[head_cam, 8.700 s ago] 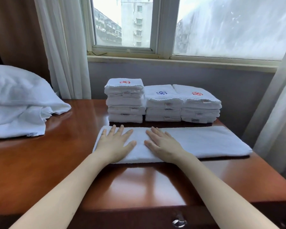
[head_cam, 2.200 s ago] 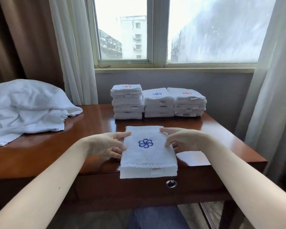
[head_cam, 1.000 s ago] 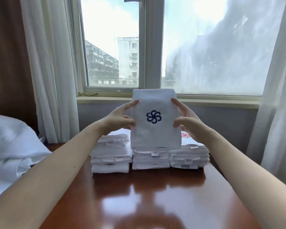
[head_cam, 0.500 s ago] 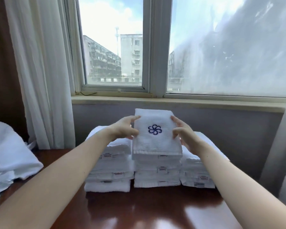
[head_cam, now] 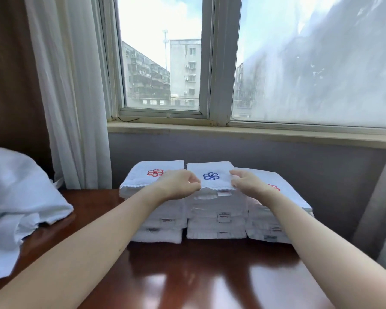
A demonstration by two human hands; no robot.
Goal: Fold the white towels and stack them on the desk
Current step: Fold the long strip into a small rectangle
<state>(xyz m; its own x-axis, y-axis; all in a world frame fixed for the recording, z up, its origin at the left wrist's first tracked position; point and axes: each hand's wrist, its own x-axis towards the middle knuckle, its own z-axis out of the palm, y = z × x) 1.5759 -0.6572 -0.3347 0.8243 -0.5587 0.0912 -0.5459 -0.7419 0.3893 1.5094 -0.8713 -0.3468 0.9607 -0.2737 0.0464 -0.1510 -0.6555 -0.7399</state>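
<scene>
A folded white towel with a blue flower emblem (head_cam: 212, 171) lies flat on top of the middle stack (head_cam: 216, 221) of folded towels. My left hand (head_cam: 179, 184) pinches its left edge with curled fingers. My right hand (head_cam: 246, 182) grips its right edge. The left stack (head_cam: 143, 177) has a red emblem on top. My right forearm partly hides the right stack (head_cam: 274, 230), which is lower. All three stacks stand side by side at the back of the brown desk (head_cam: 198, 275).
A heap of unfolded white towels (head_cam: 16, 197) lies at the desk's left end. Behind the stacks are a grey wall and a window sill (head_cam: 232, 130). White curtains hang at the left (head_cam: 71, 97) and at the right edge (head_cam: 383, 208).
The flat towel was folded into a small packet, lifted in both hands, carried to the back of the desk and lowered onto the middle stack, where it now lies.
</scene>
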